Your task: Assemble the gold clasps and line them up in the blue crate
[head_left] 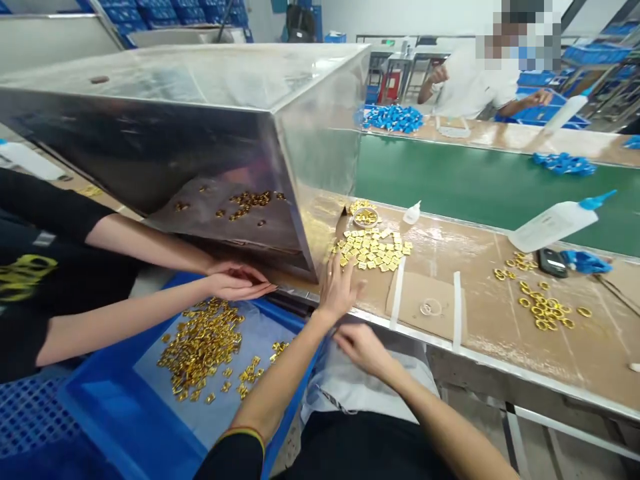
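Observation:
My left hand (339,288) lies with fingers spread at the near edge of a patch of small square gold pieces (383,250) on the worktable. Its fingertips touch the closest pieces, beside the metal box's side wall. Just below the table edge, my right hand (367,348) is closed, thumb and fingers curled together over a pale cloth or bag (400,363) on my lap. Whatever it may grip is hidden. A round dish (367,217) of gold pieces sits behind the patch.
A big metal box (320,147) stands left of my hands. A co-worker's cupped hands (240,281) hover over a blue crate (120,400) holding gold pieces. Gold rings (545,307), a glue bottle (555,223) and a cardboard pad (425,303) lie rightward. Another person sits across the green belt (450,167).

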Action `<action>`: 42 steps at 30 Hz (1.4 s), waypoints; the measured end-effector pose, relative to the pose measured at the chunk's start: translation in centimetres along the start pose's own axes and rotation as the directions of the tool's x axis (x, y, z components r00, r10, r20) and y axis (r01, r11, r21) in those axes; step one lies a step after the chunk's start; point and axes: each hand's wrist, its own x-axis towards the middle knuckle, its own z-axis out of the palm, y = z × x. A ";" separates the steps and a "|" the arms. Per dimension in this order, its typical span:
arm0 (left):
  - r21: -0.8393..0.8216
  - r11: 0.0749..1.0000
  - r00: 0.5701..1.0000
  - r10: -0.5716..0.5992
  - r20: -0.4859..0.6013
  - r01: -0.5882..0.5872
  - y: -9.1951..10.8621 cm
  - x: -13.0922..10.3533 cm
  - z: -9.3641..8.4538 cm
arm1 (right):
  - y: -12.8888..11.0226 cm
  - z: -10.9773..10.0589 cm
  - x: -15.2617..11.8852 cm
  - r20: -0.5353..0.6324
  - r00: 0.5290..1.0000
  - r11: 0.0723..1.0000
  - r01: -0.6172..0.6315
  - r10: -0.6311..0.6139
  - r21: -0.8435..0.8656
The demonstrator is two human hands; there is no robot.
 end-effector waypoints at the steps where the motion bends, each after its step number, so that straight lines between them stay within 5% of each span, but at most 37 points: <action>1: 0.067 0.997 0.999 -0.039 0.018 0.038 0.0 2.1 1.3 | 1.3 -1.8 0.3 -0.087 0.995 0.998 -0.052 0.050 -0.023; 4: 0.167 0.978 0.992 -0.129 0.000 0.127 -0.6 6.0 3.9 | 4.5 -5.1 3.7 -0.351 0.918 0.973 -0.219 0.183 -0.067; 7: 0.178 0.974 0.990 -0.135 -0.040 0.140 -1.3 7.2 5.1 | 6.4 -5.5 8.1 -0.575 0.751 0.875 -0.470 0.325 -0.119; 9: 0.166 0.978 0.991 -0.117 -0.062 0.126 -1.6 7.3 5.4 | 6.9 -5.0 10.2 -0.637 0.680 0.804 -0.573 0.362 -0.155; 17: 0.027 0.998 0.998 0.056 -0.004 -0.056 -1.5 6.8 5.2 | 6.7 -4.5 10.8 -0.553 0.779 0.856 -0.473 0.295 -0.209; 24: 0.065 0.995 0.994 -0.072 -0.080 0.078 -1.3 5.7 4.5 | 6.8 -4.1 10.3 -0.627 0.694 0.833 -0.539 0.354 -0.126; 31: -0.086 0.992 0.993 -0.093 -0.070 0.087 -0.4 5.9 5.5 | 7.3 -4.0 10.9 -0.571 0.747 0.909 -0.418 0.342 -0.002; 42: -0.357 0.917 0.964 -0.237 -0.123 0.180 2.0 6.7 7.4 | 7.3 -4.9 10.4 -0.643 0.593 0.874 -0.287 0.484 0.393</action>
